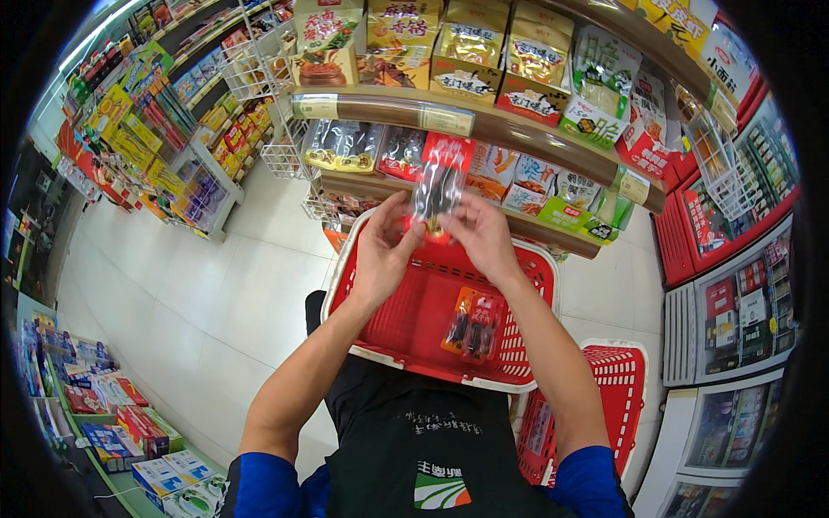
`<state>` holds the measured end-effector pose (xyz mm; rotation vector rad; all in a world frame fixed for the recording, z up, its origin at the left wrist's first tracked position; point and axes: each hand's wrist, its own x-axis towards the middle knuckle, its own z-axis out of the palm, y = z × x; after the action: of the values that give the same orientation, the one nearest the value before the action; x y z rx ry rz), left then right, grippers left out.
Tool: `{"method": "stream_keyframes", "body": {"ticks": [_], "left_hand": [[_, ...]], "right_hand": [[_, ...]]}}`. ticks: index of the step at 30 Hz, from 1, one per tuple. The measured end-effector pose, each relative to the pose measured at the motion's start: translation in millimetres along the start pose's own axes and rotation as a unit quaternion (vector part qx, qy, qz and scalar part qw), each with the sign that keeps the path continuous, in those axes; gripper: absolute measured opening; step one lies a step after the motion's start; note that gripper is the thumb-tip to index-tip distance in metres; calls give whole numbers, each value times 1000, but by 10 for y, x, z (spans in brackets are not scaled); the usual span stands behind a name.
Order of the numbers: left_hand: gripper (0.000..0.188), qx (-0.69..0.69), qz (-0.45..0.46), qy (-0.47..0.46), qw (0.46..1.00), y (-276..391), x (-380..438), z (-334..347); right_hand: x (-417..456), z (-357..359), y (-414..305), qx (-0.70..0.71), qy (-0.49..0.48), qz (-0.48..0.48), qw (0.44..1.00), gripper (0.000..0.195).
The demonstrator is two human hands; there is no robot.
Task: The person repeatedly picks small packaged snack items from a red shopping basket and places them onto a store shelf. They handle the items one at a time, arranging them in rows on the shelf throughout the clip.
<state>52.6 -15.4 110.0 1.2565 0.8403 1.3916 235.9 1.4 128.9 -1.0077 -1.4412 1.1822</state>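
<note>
Between my two hands is a red and clear snack packet (442,181) with dark contents, held up above the far rim of a red plastic shopping basket (401,311). My left hand (390,243) pinches the packet's lower left corner between thumb and fingers. On its lower right side, my right hand (479,236) has thumb and fingers against the packet, slightly blurred. Two similar red packets, one (482,327) partly over an orange-edged one (458,320), lie at the right inside the basket, below my right hand.
Curved snack shelves (388,110) stand just beyond the basket, with a white wire rack (282,162) at their left end. A second red basket (622,382) is at my right. Glass-door fridges (738,317) line the right side; boxed goods (139,430) fill a lower left shelf.
</note>
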Motion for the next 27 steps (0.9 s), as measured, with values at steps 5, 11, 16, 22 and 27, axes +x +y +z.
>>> {"method": "stream_keyframes", "body": {"ticks": [5,11,16,22,27], "left_hand": [[50,166,85,6,982,88,304,-83],[59,502,235,-33,832,22,421,-194],[65,567,236,-57,787,-5,359,-237],[69,607,240,-60,755,13,429,-267],[67,607,238,-66,755,58,524,-266]], "right_hand": [[737,97,-1,-82,55,-33,995,44],[1139,205,13,-327,69,-74,939,54],[966,331,-297,-428,88,-20,899,54],[979,60,-12,-520,85,-294,797,48],[1017,1,37,-601,6,-301,741,46]]}}
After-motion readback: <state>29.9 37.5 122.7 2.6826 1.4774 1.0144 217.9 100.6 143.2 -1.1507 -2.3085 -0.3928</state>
